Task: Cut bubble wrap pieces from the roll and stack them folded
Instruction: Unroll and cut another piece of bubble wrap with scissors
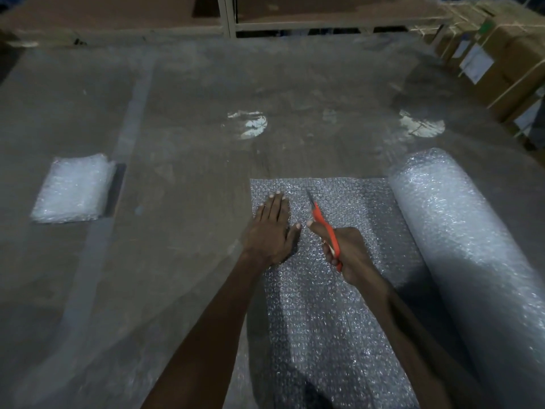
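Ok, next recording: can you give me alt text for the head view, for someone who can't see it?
A person's right hand cuts an unrolled bubble wrap sheet with orange scissors while the left hand presses it flat on the floor. The bubble wrap roll lies to the right; a stack of folded pieces sits far left.

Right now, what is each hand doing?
Left hand: open, pressed flat on the bubble wrap sheet.
Right hand: gripping the orange scissors, mid-cut.
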Demonstrator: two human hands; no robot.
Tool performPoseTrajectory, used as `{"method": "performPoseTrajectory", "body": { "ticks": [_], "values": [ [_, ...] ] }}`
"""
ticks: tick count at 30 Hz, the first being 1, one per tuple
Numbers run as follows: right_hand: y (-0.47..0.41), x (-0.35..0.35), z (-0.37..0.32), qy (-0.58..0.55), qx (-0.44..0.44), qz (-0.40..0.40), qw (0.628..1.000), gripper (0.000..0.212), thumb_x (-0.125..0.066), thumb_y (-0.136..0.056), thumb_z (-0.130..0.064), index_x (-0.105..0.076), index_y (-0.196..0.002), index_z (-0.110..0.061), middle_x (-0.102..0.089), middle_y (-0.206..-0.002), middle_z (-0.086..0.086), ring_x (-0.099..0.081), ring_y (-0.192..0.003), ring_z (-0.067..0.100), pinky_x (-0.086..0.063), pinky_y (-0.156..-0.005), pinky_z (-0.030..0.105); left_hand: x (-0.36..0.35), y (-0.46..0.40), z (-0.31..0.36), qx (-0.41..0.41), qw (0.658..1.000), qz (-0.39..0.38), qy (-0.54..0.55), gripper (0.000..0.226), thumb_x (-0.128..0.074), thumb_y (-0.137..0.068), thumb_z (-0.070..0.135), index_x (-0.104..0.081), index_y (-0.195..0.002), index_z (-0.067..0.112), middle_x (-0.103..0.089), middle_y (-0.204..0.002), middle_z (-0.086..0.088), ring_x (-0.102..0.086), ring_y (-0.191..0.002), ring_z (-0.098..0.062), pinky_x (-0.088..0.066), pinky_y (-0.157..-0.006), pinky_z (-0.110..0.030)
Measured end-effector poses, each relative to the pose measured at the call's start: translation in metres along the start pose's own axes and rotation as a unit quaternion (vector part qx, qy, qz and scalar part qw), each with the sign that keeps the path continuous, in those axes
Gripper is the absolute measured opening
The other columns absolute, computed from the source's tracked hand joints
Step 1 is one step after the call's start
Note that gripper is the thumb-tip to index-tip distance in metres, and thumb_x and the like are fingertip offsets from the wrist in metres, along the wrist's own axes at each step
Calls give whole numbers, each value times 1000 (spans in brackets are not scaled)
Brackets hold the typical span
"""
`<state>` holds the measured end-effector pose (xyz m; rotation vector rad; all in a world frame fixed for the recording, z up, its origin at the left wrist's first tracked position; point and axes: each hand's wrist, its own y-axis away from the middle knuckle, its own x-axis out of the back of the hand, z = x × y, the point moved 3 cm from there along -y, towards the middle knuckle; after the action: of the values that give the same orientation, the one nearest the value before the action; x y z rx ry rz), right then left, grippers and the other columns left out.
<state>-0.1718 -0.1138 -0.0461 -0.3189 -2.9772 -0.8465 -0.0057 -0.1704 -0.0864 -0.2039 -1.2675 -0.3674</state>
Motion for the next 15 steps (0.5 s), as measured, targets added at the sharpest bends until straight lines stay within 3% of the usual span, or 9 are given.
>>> {"method": "performPoseTrajectory", "body": {
  "ticks": [7, 11, 15],
  "values": [
    [-2, 0, 1, -16, -2, -3, 1000, 39, -86, -80, -33, -68, -82, 2, -54, -54, 7, -41, -35, 11, -31, -35, 20, 1, 0, 0, 2, 1000, 0, -1, 71, -16, -105, 51, 1, -159, 8, 7, -167, -12, 10, -154, -24, 10, -121, -36],
    [-6, -2, -6, -11, 2, -7, 1000, 37, -84, -82, -32, -66, -70, -2, -55, -51, 5, -42, -35, 11, -33, -36, 20, 0, 0, 0, 5, 1000, -3, 0, 71, -17, -106, 52, 2, -159, 8, 9, -167, -11, 12, -153, -24, 10, -122, -37],
    [-10, -4, -9, -7, 6, -11, 1000, 39, -85, -81, -33, -65, -70, -1, -53, -50, 7, -41, -35, 12, -32, -36, 20, -1, -1, 0, 2, 1000, 0, -3, 71, -16, -106, 52, 1, -159, 8, 9, -167, -11, 11, -153, -23, 12, -120, -36]
  ]
}}
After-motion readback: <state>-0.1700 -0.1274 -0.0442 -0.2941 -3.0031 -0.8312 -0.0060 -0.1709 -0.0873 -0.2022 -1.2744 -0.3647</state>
